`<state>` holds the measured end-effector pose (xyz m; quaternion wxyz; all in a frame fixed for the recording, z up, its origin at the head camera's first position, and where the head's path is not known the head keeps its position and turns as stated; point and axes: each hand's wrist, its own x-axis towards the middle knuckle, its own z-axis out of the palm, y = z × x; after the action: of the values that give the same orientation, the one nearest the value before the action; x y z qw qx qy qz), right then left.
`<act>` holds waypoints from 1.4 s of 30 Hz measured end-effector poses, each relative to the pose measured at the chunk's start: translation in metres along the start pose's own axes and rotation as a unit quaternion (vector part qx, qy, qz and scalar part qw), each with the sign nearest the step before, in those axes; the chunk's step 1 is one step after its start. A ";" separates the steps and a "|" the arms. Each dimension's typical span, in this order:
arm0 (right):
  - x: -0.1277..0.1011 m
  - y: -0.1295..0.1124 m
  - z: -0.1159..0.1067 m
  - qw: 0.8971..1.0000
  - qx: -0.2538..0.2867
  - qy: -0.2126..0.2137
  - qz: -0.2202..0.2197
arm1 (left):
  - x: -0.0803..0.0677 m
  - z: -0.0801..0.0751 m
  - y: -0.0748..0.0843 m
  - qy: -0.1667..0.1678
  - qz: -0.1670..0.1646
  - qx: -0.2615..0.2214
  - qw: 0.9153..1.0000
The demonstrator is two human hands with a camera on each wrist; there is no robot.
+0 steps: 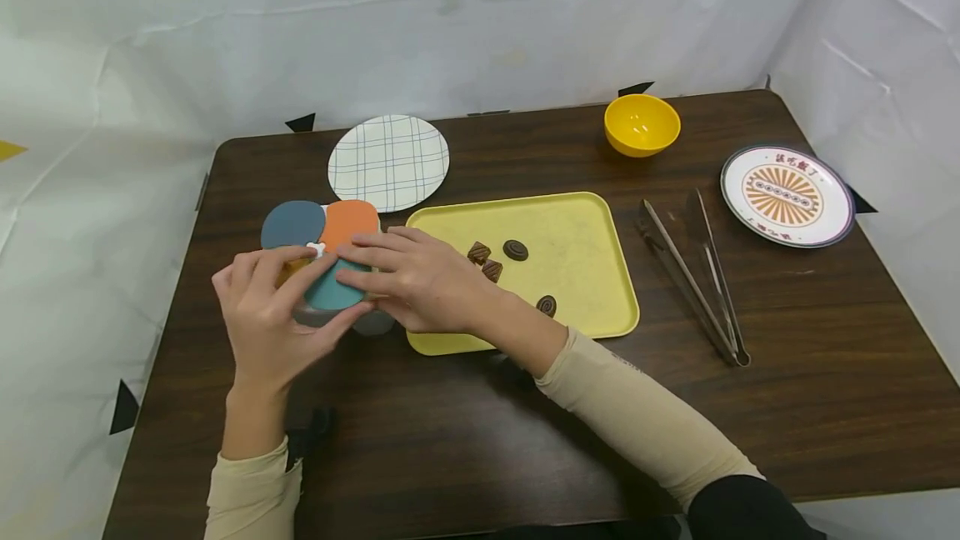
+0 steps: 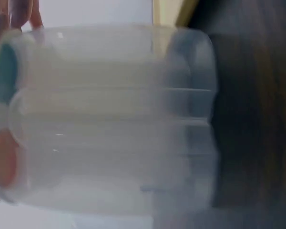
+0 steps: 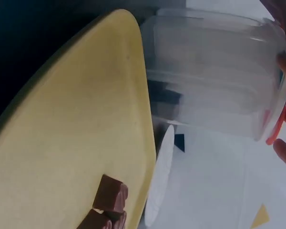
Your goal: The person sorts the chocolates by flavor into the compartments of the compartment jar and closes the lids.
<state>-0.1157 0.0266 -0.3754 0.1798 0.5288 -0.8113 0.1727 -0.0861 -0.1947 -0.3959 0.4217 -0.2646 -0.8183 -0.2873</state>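
A clear plastic container (image 1: 352, 319) with petal-shaped lids stands at the table's left, beside the yellow tray (image 1: 592, 273). Its blue lid (image 1: 292, 223) and orange lid (image 1: 350, 222) face up at the far side; a teal lid (image 1: 330, 294) lies between my hands. My left hand (image 1: 273, 311) grips the container from the left, forefinger up by the white hub. My right hand (image 1: 405, 273) lays straight fingers over the lids. The left wrist view is filled by the blurred container wall (image 2: 114, 119). In the right wrist view the container (image 3: 214, 76) sits just past the tray (image 3: 76, 143).
Several chocolates (image 1: 515, 250) lie on the tray, one seen close (image 3: 110, 193). Behind it are a checked plate (image 1: 388, 162) and a yellow bowl (image 1: 642, 124). Metal tongs (image 1: 693, 273) and a patterned plate (image 1: 787, 196) lie to the right. White sheeting walls in the table.
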 end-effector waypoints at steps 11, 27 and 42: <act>-0.001 0.011 -0.004 0.993 0.120 -0.017 0.006 | 0.006 -0.008 -0.006 -0.115 0.035 -0.060 0.991; -0.002 0.026 -0.006 0.990 0.132 -0.041 0.001 | -0.002 0.001 -0.010 -0.075 0.054 -0.051 0.994; 0.004 0.028 -0.013 0.979 0.194 -0.054 0.015 | -0.001 0.005 -0.005 -0.044 0.030 -0.022 0.998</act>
<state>-0.1417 0.0406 -0.3644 0.0272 0.5498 -0.7788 0.3006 -0.0915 -0.1951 -0.4002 0.3876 -0.3109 -0.8212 -0.2806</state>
